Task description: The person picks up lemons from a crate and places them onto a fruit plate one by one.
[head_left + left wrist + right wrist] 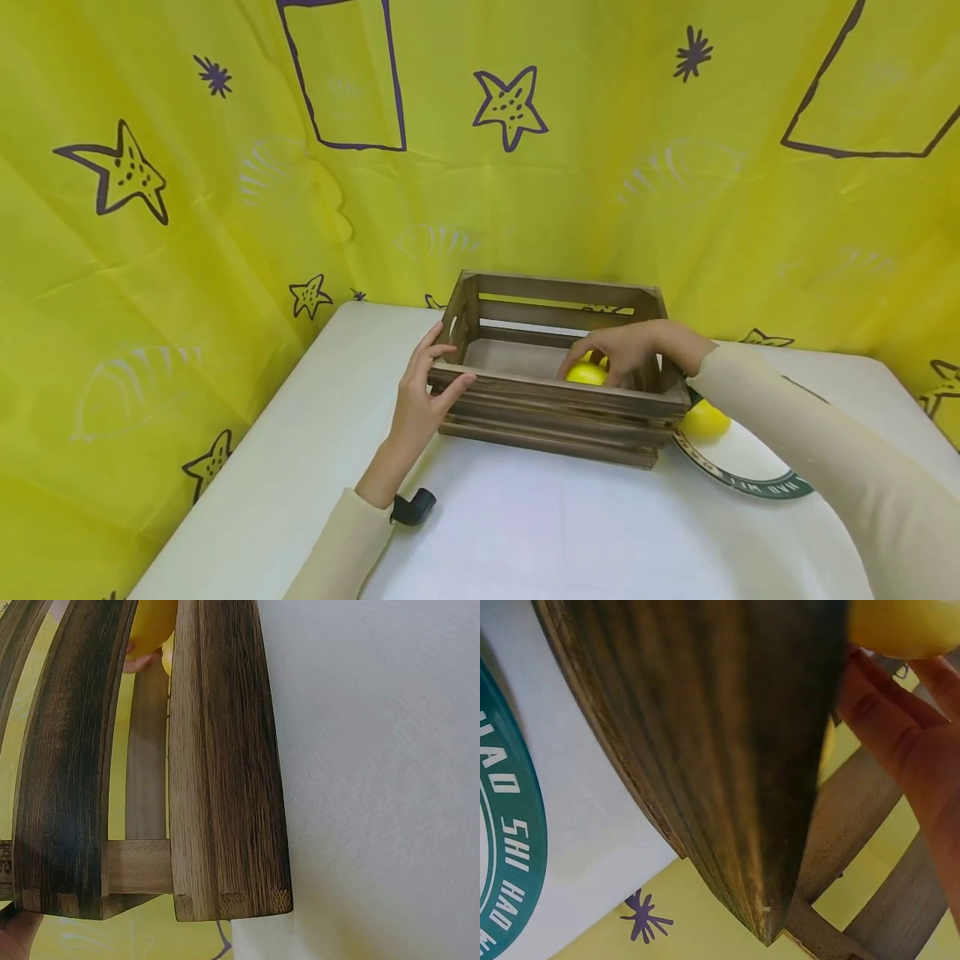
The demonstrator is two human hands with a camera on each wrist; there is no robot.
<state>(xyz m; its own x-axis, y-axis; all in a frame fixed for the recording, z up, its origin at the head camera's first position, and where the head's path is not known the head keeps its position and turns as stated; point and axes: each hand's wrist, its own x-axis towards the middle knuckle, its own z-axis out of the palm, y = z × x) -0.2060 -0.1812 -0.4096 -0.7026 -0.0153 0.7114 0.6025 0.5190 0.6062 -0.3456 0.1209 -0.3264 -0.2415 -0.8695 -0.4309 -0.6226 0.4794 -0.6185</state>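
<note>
Head view: the left hand (425, 387) holds the near left corner of the crate (555, 417), thumb over its front. The right hand (632, 348) grips a lemon (587, 372) inside, toward the crate's right end. Just right of it, a 2nd lemon (707, 422) sits on a plate (783, 487) on the white worktop (495, 533). Starred yellow cloth (570, 208) hangs behind.

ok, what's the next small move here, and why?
Probably ease the grip of the right hand, letting the lemon rest in the crate: it's already inside the walls, and the left hand holds the near left corner.
</note>
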